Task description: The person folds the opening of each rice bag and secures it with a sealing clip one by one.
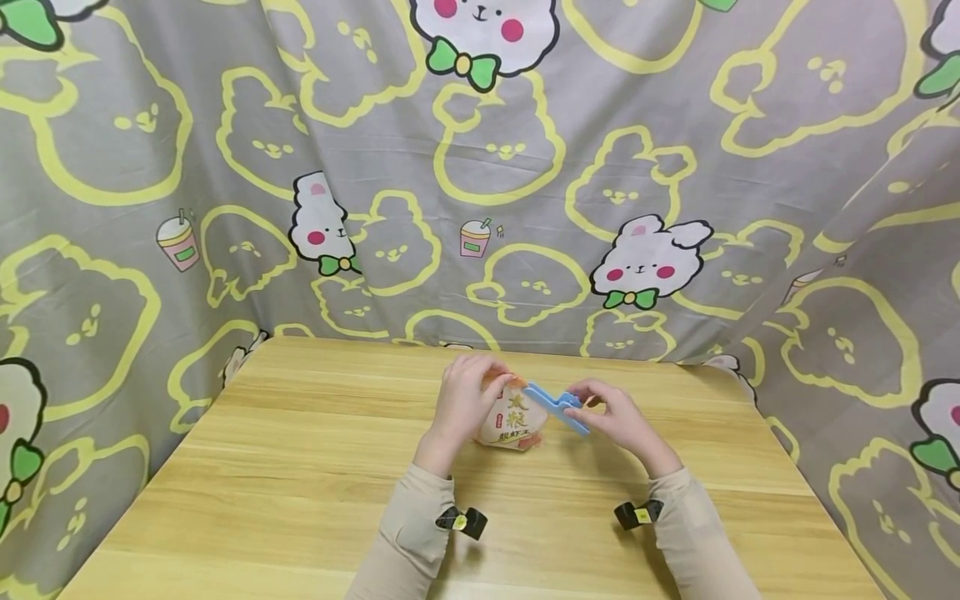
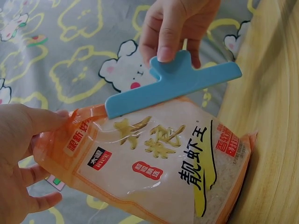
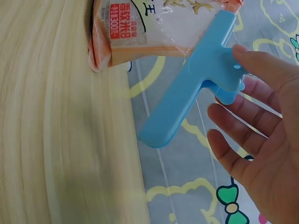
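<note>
A rice bag (image 1: 512, 421), clear and orange with gold and black lettering, stands on the wooden table. My left hand (image 1: 467, 400) pinches its top corner between thumb and fingers, as the left wrist view shows at the bag's orange edge (image 2: 58, 151). A blue bag clip (image 2: 173, 84) lies slanted along the bag's top edge, one end at the bag and the other sticking out past it. My right hand (image 1: 611, 414) holds the clip by its handle tabs, thumb (image 3: 261, 65) on one tab and fingers behind the other. Whether the clip's bars grip the plastic is hard to see.
The light wooden table (image 1: 300, 467) stretches around the bag on all sides. Behind it and at both sides hangs a grey curtain (image 1: 375, 167) with yellow outlines and white rabbits. A black wrist camera (image 1: 463, 522) is strapped to each forearm.
</note>
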Demonstrator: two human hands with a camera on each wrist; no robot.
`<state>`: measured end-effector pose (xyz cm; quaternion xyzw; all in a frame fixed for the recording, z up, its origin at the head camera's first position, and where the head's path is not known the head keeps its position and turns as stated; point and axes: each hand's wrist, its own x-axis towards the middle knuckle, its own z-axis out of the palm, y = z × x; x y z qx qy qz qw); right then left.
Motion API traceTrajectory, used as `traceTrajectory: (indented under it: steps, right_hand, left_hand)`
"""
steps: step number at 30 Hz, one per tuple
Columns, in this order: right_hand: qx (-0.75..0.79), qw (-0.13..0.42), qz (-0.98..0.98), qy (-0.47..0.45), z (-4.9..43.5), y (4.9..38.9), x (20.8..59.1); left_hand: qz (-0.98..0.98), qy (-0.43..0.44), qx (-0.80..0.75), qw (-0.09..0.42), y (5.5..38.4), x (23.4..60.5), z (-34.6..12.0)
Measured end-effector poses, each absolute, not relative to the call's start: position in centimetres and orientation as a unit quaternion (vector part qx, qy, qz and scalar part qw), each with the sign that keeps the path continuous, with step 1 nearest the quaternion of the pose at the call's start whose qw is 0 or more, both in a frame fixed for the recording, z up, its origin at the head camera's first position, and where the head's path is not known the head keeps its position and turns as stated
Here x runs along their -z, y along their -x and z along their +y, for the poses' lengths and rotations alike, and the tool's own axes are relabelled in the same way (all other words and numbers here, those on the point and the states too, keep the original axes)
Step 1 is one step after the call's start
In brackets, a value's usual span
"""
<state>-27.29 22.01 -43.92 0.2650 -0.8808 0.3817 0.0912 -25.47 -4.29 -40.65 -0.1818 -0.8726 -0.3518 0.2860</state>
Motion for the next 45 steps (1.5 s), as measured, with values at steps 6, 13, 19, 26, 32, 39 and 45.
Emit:
traceTrajectory:
  steps: [6, 13, 19, 26, 32, 39, 45]
  right_hand:
    - [-0.351, 0.123, -0.888, -0.273, 21.70, 27.15, 43.81]
    - [-0.296, 0.151, -0.902, -0.275, 21.64, 27.19, 44.05]
    - [-0.288, 0.149, -0.902, -0.285, 21.57, 27.06, 44.02]
    - [-0.259, 0.168, -0.902, -0.302, 21.36, 26.97, 44.04]
    - [-0.234, 0.190, -0.902, -0.308, 21.15, 26.85, 43.89]
    - [-0.241, 0.196, -0.894, -0.324, 21.15, 26.87, 43.89]
    - [-0.250, 0.215, -0.877, -0.348, 21.24, 27.05, 44.27]
  left_hand:
    - [-0.874, 0.181, 0.351, 0.283, 25.50, 40.77, -4.30]
    - [-0.873, 0.181, 0.355, 0.282, 25.47, 40.75, -4.32]
    - [-0.872, 0.182, 0.355, 0.285, 25.53, 40.83, -4.31]
    - [-0.871, 0.182, 0.355, 0.285, 25.45, 40.78, -4.30]
    - [-0.870, 0.184, 0.356, 0.286, 25.46, 40.65, -4.27]
    - [-0.869, 0.186, 0.360, 0.282, 25.45, 40.56, -4.26]
    - [-0.870, 0.187, 0.359, 0.281, 25.51, 40.77, -4.30]
